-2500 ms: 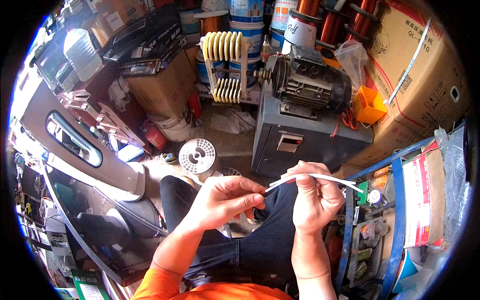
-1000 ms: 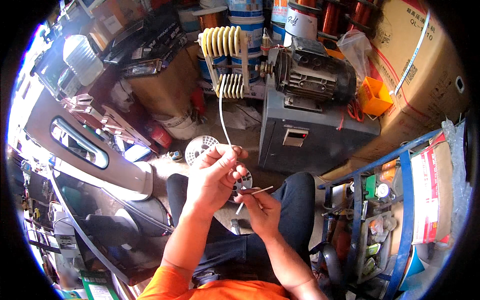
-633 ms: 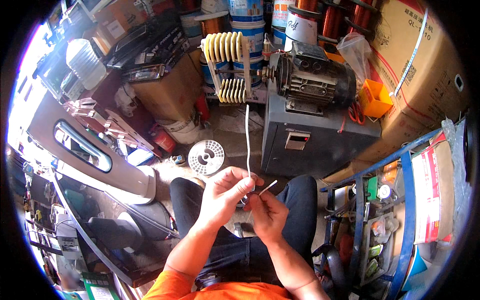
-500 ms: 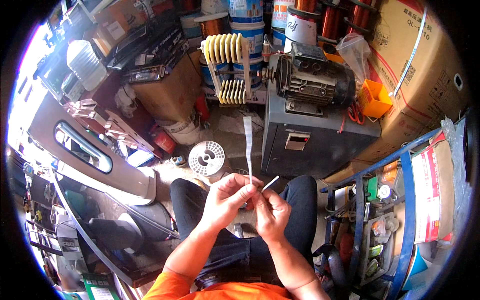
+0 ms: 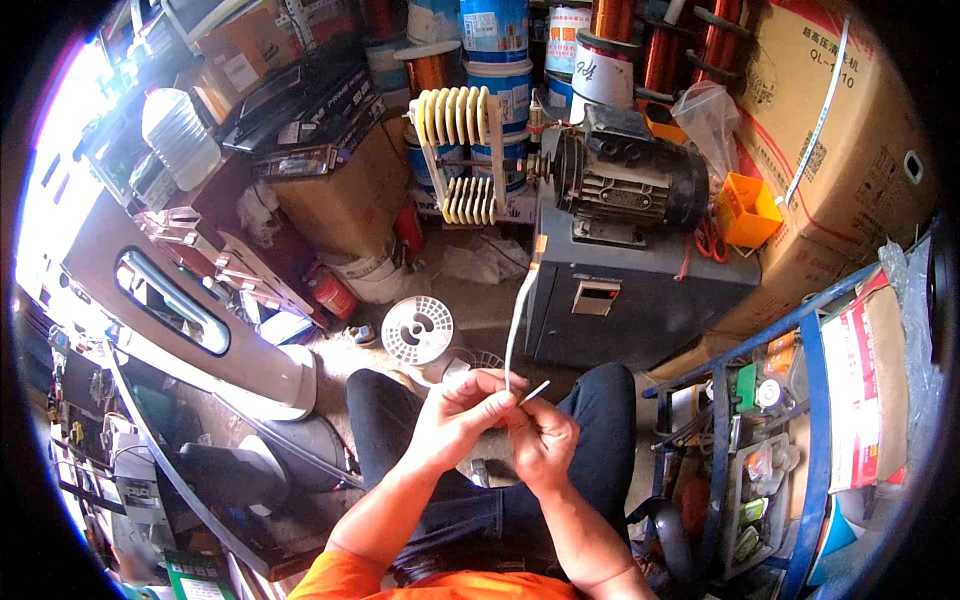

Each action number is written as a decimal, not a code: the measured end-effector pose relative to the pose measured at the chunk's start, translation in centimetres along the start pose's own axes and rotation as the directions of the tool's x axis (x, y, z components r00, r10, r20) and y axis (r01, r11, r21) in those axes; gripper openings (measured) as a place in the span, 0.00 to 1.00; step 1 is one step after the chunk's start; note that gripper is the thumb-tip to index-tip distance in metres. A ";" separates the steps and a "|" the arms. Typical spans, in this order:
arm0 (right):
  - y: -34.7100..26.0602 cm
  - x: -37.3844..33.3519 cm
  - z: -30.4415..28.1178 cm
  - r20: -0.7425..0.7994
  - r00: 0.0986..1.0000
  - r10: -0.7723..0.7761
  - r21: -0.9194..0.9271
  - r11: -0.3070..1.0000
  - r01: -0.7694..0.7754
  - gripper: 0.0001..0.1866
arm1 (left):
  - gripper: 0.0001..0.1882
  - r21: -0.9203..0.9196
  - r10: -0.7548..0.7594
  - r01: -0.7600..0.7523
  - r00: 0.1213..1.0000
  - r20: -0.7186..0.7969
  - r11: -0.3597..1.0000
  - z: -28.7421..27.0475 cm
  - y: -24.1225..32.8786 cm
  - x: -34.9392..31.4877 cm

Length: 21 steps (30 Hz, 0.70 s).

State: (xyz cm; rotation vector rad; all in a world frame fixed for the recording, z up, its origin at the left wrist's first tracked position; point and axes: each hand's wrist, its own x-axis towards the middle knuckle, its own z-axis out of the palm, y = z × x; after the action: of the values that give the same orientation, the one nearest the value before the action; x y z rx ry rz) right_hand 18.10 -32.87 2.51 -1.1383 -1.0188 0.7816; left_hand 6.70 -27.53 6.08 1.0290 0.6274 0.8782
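My left hand (image 5: 465, 415) is closed, thumb and forefinger pinching a thin white strip (image 5: 517, 320). The strip rises from the fingertips and bends to the right at its upper end. Against it, my right hand (image 5: 543, 440) is closed too, its fingertips meeting the left ones. A short white end (image 5: 536, 390) sticks out above the right hand's fingers; whether it belongs to the same strip is hidden by the fingers. Both hands are over my lap, between the knees.
Ahead stands a grey cabinet (image 5: 570, 340) bearing a motor (image 5: 630, 170) with a ribbed coil winding former (image 5: 455, 120). A white slotted spool (image 5: 417, 330) lies low, left of centre. A blue rack (image 5: 820, 400) with small goods is at right, beside a large carton (image 5: 800, 120). Copper wire spools (image 5: 612, 20) stand behind.
The strip's upper end has swung to the right and the strip now looks thinner, seen more edge-on. Both hands stay together. The whole view has shifted slightly.
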 end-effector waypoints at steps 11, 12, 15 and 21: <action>1.6 -0.5 -0.4 0.165 0.985 -0.052 0.004 0.999 0.052 0.03 | 0.08 -0.080 0.077 -0.089 0.987 -0.141 0.993 0.0 8.3 3.0; 1.6 -0.5 -0.5 0.159 0.986 -0.057 -0.002 0.998 0.058 0.03 | 0.07 -0.080 0.081 -0.090 0.991 -0.111 0.993 0.1 8.4 2.9; 2.0 0.3 -1.3 0.315 0.948 -0.041 -0.043 0.997 0.057 0.03 | 0.05 -0.166 0.050 -0.062 0.996 -0.074 0.984 -0.2 8.0 2.5; 1.5 0.7 -2.4 0.120 0.992 0.049 0.247 0.966 -0.078 0.10 | 0.03 -0.206 0.090 -0.096 0.995 -0.037 0.974 0.9 6.3 1.7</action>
State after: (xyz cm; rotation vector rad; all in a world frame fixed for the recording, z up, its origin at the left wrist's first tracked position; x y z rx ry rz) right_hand 20.63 -32.67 1.06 -0.9194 -0.9490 1.0068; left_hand 6.29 -24.94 12.15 0.8647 0.5013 1.0191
